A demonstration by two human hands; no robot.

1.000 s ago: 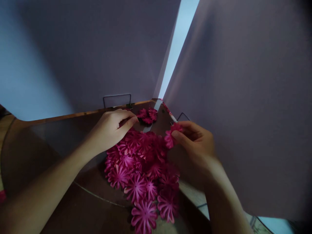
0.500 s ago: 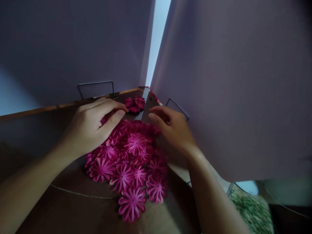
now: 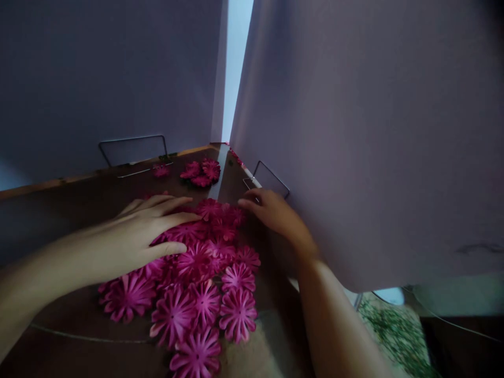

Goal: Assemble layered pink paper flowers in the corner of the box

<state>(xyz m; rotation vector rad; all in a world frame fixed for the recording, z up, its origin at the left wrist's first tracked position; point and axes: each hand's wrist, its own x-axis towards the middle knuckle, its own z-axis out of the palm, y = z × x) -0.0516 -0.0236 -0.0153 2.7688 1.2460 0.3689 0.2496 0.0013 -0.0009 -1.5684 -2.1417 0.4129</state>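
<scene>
A loose pile of pink artificial flower heads (image 3: 195, 262) with several petals each lies on the dark tabletop (image 3: 47, 220). My left hand (image 3: 144, 233) rests on the pile's left side, its fingers stretched out and spread. To the right of the pile is my right hand (image 3: 275, 212), with its thumb and fingers loosely bent and apart; nothing shows in it. Beyond my hands sits a small cluster of pink flower heads (image 3: 201, 172), and a single one (image 3: 160, 170) lies to its left.
Two tall greyish panels, left (image 3: 118, 68) and right (image 3: 354, 131), stand behind the table with a bright gap between them. A wire frame (image 3: 134, 138) is at the left panel's foot. Green leafy material (image 3: 394, 328) is at lower right. A thin string (image 3: 90, 338) crosses the tabletop.
My left hand has moved left and down, and its fingers have spread out over the flowers. The pile now spreads farther left. The view has shifted slightly.
</scene>
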